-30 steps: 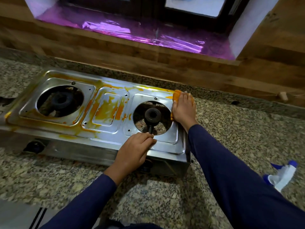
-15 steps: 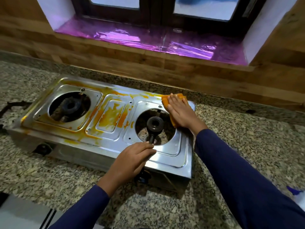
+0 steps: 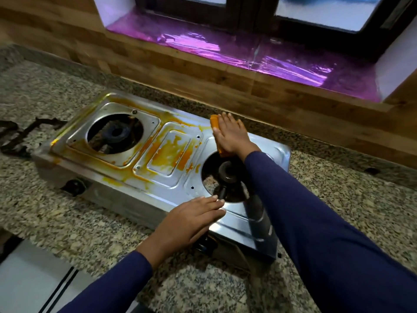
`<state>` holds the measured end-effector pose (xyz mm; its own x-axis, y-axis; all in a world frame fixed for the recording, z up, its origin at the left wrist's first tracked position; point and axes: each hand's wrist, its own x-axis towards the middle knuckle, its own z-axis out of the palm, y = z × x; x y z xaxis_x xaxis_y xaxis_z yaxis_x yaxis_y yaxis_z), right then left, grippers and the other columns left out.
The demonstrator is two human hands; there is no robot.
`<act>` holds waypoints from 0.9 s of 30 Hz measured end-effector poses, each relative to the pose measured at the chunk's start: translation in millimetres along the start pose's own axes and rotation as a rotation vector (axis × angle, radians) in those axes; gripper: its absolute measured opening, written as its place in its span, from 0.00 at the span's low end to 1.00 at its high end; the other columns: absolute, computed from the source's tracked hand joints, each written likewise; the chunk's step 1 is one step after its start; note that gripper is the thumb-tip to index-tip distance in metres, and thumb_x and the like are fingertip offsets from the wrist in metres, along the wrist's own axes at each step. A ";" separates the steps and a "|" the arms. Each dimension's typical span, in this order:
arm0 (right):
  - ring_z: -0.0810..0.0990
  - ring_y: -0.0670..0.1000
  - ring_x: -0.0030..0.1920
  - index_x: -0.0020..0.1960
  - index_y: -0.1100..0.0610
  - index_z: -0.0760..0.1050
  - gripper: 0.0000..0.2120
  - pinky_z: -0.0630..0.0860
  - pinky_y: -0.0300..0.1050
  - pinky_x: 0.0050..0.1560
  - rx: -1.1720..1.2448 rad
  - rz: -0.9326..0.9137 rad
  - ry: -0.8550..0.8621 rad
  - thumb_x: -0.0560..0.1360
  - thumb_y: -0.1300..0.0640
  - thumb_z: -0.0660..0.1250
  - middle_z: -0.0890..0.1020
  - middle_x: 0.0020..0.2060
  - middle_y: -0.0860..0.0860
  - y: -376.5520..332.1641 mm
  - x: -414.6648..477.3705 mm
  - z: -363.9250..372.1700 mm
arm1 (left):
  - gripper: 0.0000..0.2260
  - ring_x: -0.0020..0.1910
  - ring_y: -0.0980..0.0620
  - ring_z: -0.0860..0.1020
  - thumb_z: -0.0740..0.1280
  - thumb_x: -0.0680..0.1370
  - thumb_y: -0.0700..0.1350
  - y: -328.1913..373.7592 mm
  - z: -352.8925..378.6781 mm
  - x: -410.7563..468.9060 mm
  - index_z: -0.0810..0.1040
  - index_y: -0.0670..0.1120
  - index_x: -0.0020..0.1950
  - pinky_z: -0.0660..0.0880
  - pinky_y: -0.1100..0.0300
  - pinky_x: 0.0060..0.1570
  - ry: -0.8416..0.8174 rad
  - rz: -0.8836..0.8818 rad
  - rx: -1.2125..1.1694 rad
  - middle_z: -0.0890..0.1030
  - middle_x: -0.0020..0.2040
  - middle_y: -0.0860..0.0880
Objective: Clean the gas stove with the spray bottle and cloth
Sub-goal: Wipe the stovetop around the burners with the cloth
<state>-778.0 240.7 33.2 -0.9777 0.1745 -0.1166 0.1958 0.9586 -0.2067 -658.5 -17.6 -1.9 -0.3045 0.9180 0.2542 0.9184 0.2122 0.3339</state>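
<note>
A two-burner steel gas stove sits on the granite counter, its top smeared with orange-yellow stains around the left burner and the middle panel. My right hand lies flat on an orange cloth, pressing it to the stove top at the back edge of the right burner opening. My left hand rests flat with fingers extended on the stove's front edge, holding nothing. The spray bottle is out of view.
The speckled granite counter surrounds the stove. A black pan-support grate lies on the counter at the far left. A wood-panelled wall and a window sill with purple foil run behind the stove.
My right hand has slid the cloth leftward along the stove's back edge, from the right corner toward the middle. My left hand has uncurled and flattened. The view shifted left and the spray bottle left the frame.
</note>
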 end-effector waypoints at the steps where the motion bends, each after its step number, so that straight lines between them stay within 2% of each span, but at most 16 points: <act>1: 0.45 0.52 0.80 0.81 0.56 0.45 0.29 0.43 0.52 0.77 -0.010 -0.037 -0.023 0.84 0.44 0.45 0.48 0.80 0.53 -10.3 7.3 0.3 | 0.15 0.75 0.54 0.65 0.58 0.84 0.47 0.4 -1.1 0.5 0.74 0.49 0.70 0.60 0.59 0.74 0.000 -0.004 -0.001 0.71 0.74 0.51; 6: 0.42 0.52 0.80 0.81 0.55 0.44 0.30 0.40 0.52 0.77 -0.003 -0.129 -0.067 0.84 0.43 0.47 0.44 0.80 0.54 -6.1 -7.2 -5.0 | 0.15 0.74 0.48 0.67 0.58 0.83 0.44 4.3 -9.9 -4.8 0.75 0.45 0.68 0.61 0.55 0.73 0.007 0.040 0.031 0.73 0.72 0.47; 10: 0.44 0.52 0.80 0.80 0.58 0.44 0.33 0.41 0.55 0.77 -0.022 0.043 0.049 0.83 0.41 0.48 0.46 0.80 0.55 16.8 -26.1 1.2 | 0.16 0.76 0.50 0.63 0.59 0.83 0.46 -4.3 -18.7 -44.7 0.74 0.46 0.71 0.59 0.52 0.75 0.096 -0.076 0.079 0.69 0.75 0.49; 16: 0.44 0.53 0.80 0.80 0.58 0.45 0.32 0.42 0.55 0.77 -0.029 0.162 -0.039 0.83 0.42 0.46 0.47 0.80 0.55 -9.7 4.0 -3.2 | 0.21 0.77 0.50 0.61 0.56 0.84 0.49 -36.3 -36.5 -115.7 0.66 0.45 0.76 0.62 0.49 0.73 0.103 -0.157 0.143 0.64 0.77 0.48; 21: 0.42 0.52 0.80 0.80 0.55 0.42 0.30 0.40 0.53 0.77 -0.101 -0.069 -0.111 0.84 0.44 0.45 0.44 0.80 0.53 -61.6 29.7 -0.8 | 0.23 0.78 0.52 0.58 0.55 0.84 0.51 -61.1 -46.5 -131.1 0.60 0.46 0.79 0.59 0.50 0.74 0.021 -0.125 0.193 0.61 0.79 0.50; 24: 0.42 0.51 0.80 0.81 0.53 0.43 0.30 0.39 0.52 0.77 -0.148 -0.247 -0.113 0.82 0.42 0.41 0.45 0.80 0.53 -73.3 15.6 4.8 | 0.24 0.78 0.53 0.57 0.57 0.84 0.50 -69.7 -48.5 -130.7 0.60 0.47 0.79 0.58 0.51 0.74 0.003 -0.070 0.152 0.61 0.79 0.51; 27: 0.41 0.50 0.79 0.80 0.52 0.43 0.32 0.37 0.50 0.76 -0.103 -0.335 -0.152 0.80 0.40 0.37 0.45 0.80 0.50 -77.1 -13.2 10.4 | 0.23 0.78 0.54 0.57 0.58 0.83 0.50 -81.7 -52.4 -130.7 0.62 0.48 0.78 0.58 0.51 0.75 -0.012 0.003 0.135 0.61 0.79 0.51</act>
<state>-779.4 162.1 40.6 -0.9624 -0.1800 -0.2035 -0.1487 0.9759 -0.1597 -706.9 -172.4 -14.9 -0.2995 0.9224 0.2438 0.9452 0.2521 0.2073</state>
